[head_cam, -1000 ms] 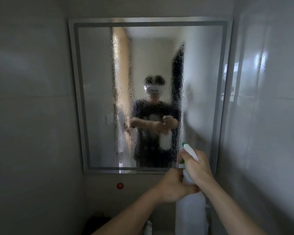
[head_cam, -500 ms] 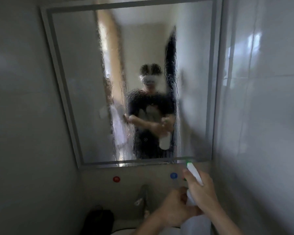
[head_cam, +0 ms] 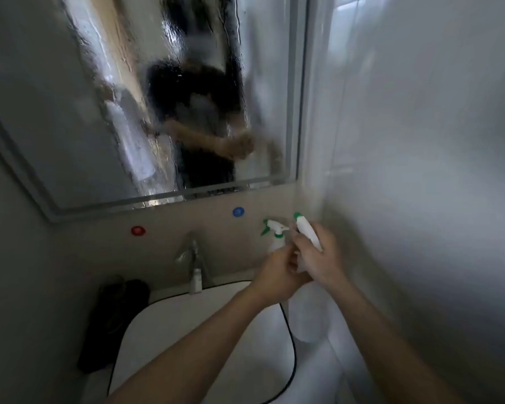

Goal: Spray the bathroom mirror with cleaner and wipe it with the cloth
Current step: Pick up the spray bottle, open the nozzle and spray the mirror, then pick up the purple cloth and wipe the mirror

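Observation:
The mirror (head_cam: 70, 118) on the back wall is wet, with streaks of cleaner running down its middle. Below its right corner I hold a white spray bottle (head_cam: 308, 313) with a green nozzle tip, over the right side of the sink. My right hand (head_cam: 318, 258) grips the bottle's spray head. My left hand (head_cam: 274, 275) is curled round its neck just beneath. A dark bundle, possibly the cloth (head_cam: 111, 316), lies on the counter left of the sink.
A second spray bottle (head_cam: 271, 230) stands against the wall behind my hands. The chrome faucet (head_cam: 193, 266) rises over the white sink (head_cam: 187, 339). Red (head_cam: 137, 230) and blue (head_cam: 238, 212) dots mark the wall. A glossy tiled wall (head_cam: 420, 170) closes in on the right.
My view has tilted down from the mirror to the sink. Both hands and the bottle have dropped from the mirror's lower edge to just above the basin.

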